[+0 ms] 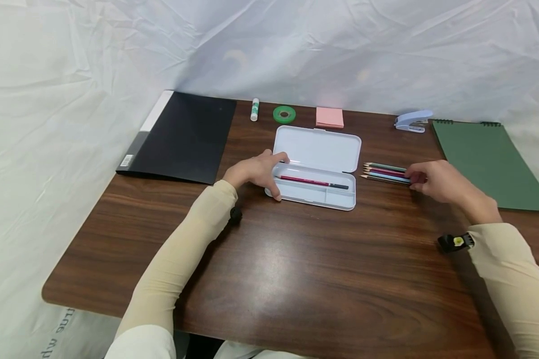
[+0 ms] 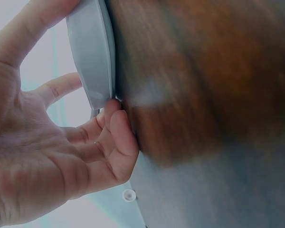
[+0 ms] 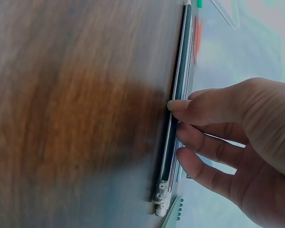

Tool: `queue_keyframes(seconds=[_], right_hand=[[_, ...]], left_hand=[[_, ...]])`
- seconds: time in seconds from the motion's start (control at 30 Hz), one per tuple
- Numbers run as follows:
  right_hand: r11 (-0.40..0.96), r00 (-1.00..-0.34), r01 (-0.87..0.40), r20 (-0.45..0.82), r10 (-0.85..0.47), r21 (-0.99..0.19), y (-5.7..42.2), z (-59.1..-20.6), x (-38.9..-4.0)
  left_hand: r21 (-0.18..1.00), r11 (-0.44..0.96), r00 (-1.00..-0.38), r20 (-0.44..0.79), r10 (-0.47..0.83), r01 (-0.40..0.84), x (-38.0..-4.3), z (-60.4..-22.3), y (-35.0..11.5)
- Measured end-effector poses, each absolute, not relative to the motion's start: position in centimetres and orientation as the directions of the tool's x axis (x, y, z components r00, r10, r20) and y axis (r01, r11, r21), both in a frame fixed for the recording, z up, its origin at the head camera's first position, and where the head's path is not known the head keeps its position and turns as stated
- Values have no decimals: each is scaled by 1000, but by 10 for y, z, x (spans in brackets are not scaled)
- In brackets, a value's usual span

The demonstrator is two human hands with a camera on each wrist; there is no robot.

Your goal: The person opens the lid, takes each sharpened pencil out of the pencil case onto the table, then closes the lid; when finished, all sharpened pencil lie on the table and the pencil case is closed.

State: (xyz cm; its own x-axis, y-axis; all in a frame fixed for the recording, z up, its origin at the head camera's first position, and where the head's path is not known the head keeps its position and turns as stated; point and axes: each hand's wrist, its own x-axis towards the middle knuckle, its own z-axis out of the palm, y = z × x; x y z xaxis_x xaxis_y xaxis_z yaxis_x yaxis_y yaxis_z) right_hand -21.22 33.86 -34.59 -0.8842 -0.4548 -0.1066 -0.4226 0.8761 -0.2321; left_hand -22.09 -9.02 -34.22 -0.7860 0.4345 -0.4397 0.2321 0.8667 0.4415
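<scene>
Five or so loose pencils (image 1: 386,172) lie side by side on the worktop (image 1: 296,269), just right of the open pencil case (image 1: 316,147); the right hand (image 1: 444,184) has its fingers pinched on their ends. One red pencil (image 1: 303,180) rests inside the case, whose left end the left hand (image 1: 257,170) grips. Beyond sit green tape (image 1: 277,114) and pink notes (image 1: 329,117).

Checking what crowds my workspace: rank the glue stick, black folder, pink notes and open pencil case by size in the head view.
1. Black folder
2. Open pencil case
3. Pink notes
4. Glue stick
</scene>
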Motion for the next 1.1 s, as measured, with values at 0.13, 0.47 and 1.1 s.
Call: queue_keyframes(seconds=[0.13,0.47,1.1], right_hand=[[878,-886,-423,-103,-453,-224,342,-347,-214],[889,-894,-403,-114,-433,-217,346,-346,-216],[752,-848,-511,100,-521,-417,277,-332,-215]], left_hand=[[438,869,-787,-441,431,230,-220,-342,-90],[443,867,-787,-440,431,227,-220,-342,-90],[438,866,-790,-431,437,240,-219,-342,-90]])
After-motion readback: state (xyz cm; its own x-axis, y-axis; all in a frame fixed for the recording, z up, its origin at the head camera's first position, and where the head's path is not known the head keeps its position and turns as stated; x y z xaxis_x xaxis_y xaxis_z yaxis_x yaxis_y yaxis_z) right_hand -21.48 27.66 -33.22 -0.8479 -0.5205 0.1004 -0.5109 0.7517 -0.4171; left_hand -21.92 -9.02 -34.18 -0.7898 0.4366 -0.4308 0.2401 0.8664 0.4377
